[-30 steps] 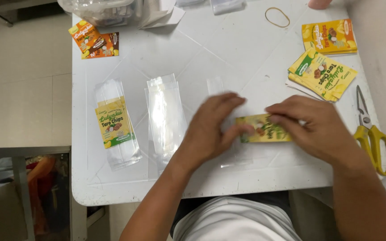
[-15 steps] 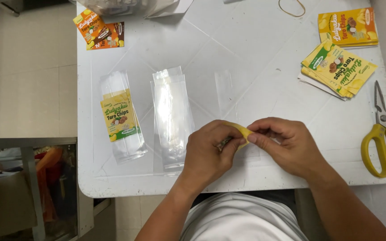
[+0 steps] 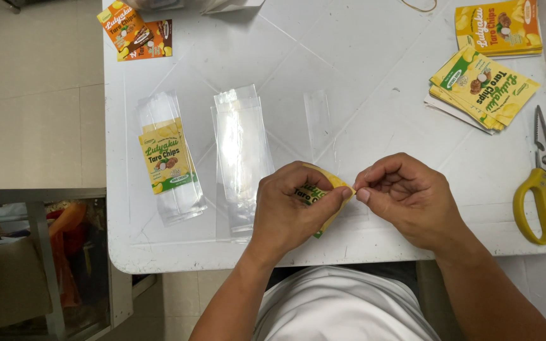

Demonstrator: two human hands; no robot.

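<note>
My left hand (image 3: pixel 292 205) holds a yellow-and-green printed label sticker (image 3: pixel 323 189), curled up off the white table (image 3: pixel 380 63) near its front edge. My right hand (image 3: pixel 406 196) pinches at the sticker's right corner with thumb and forefinger. Just left of my hands lies a stack of clear plastic bags (image 3: pixel 241 151). One more clear bag (image 3: pixel 318 123) lies flat behind my hands. A clear bag with a label stuck on it (image 3: pixel 167 158) rests further left.
Two stacks of yellow labels (image 3: pixel 485 88) (image 3: pixel 497 28) sit at the back right. Yellow-handled scissors (image 3: pixel 545 183) lie at the right edge. Orange labels (image 3: pixel 135 30) are at the back left corner. A rubber band (image 3: pixel 419 5) lies at the top edge.
The label lay flat under both hands a second ago; now it is lifted and curled in my left hand, with my right fingers pinching its corner.
</note>
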